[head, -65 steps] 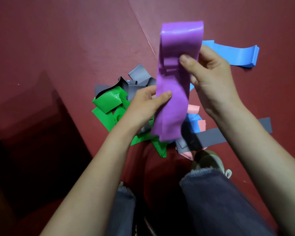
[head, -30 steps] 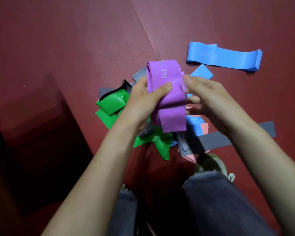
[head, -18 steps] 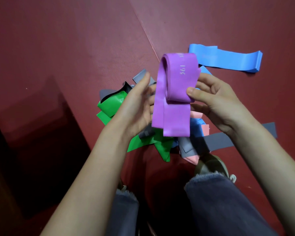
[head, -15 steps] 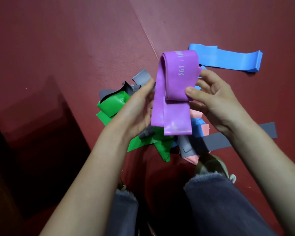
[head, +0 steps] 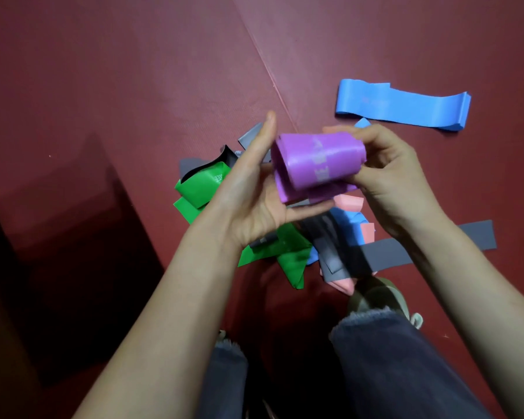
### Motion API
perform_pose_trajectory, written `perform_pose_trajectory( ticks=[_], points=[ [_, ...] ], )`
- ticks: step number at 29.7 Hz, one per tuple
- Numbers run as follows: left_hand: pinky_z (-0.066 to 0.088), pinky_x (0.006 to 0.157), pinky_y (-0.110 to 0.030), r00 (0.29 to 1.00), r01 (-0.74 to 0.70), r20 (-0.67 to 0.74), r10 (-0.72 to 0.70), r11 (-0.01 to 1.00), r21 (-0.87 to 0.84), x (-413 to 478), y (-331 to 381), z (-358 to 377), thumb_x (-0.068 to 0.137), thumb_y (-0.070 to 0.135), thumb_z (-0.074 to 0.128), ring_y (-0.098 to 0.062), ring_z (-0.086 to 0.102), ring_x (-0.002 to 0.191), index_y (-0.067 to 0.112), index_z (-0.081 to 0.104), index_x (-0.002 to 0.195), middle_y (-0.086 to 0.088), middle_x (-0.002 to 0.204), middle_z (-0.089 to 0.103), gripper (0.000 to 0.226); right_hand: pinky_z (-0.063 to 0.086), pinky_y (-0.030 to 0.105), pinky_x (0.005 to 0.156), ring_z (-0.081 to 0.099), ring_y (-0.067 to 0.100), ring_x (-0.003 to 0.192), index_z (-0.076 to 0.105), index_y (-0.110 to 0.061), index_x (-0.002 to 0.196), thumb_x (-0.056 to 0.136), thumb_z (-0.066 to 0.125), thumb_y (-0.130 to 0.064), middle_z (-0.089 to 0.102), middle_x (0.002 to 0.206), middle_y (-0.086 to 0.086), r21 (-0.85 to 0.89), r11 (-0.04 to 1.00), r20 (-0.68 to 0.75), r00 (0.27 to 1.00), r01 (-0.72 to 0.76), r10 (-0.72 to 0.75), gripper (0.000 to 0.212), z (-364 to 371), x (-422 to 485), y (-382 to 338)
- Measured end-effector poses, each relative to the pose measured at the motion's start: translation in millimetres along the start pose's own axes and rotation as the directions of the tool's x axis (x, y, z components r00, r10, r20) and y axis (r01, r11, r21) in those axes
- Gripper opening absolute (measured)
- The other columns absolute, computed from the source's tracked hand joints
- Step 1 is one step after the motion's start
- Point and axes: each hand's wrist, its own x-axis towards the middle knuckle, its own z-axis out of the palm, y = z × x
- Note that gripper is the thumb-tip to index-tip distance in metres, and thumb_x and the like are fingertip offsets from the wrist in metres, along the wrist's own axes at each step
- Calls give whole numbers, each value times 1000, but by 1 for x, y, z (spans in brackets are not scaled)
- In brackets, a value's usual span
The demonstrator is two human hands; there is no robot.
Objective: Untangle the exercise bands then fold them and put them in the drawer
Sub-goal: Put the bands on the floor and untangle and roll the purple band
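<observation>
The purple band, folded into a thick bundle with pale lettering showing, is being gripped by the right hand against the flat left hand. Beneath it, a tangled pile of green, grey, pink and blue bands is lying heaped, and a separate blue band is lying flat, well apart.

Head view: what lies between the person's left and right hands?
The folded purple rubber exercise band, seen in the head view: the right hand pinches one end, and the left hand, held flat, stands at the other.

Left hand flat, fingers straight, palm turned inward, right hand curled round purple band
</observation>
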Motion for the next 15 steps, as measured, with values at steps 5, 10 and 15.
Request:
perform_pose_trajectory(
  ticks=[5,10,15],
  points=[
    [58,67,-36,996,-71,-48,74,996,63,-10,11,19,81,18,60,-20,65,74,6,60,98,-11,88,66,21,51,15,70,64,-2,88,56,-19,64,67,46,32,72,82,-20,28,1000,-113,994,2,1,52,1,2,-3],
    [56,64,-27,968,-242,-35,248,962,125,-33,31,53,83,5,54,-15,63,70,6,58,109,-10,89,64,26,48,17,83,61,2,94,64,-30,51,58,45,27,66,96,-16,75,990,-186,977,119,-103,60,17,7,-45],
    [57,59,-26,923,-377,-39,382,922,88,-70,42,78,81,1,58,-13,66,61,7,58,107,-8,81,67,26,50,16,76,63,-1,83,68,-28,52,53,48,12,61,100,-6,206,974,-125,990,93,-68,44,36,-5,-97]
  ],
)
